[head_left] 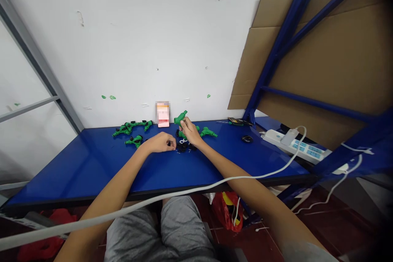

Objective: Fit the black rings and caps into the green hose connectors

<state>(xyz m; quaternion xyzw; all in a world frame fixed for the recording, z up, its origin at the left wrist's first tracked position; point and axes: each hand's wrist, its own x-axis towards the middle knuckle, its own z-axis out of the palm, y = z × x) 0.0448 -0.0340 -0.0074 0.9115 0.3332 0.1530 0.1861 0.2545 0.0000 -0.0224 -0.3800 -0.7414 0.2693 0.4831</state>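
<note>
My right hand [190, 132] grips a green plastic hose connector [179, 119] and holds it raised above the blue table. My left hand [161, 142] is curled low over the tabletop, its fingertips drawn together in a pinch; whatever they hold, if anything, is too small to make out. Between the hands lie small black parts [181, 147] and white rings [182, 141]. More green connector pieces lie behind and beside my right hand, one of them a green branched piece [208, 132]. To the left sit several green connectors with black fittings [134, 141].
The blue table [92, 172] backs onto a white wall. A pink-and-white box [163, 114] stands against that wall. Right of my hands are a black computer mouse [247, 139] and a white power strip [297, 147]. A white cable [184, 192] crosses in front of both forearms.
</note>
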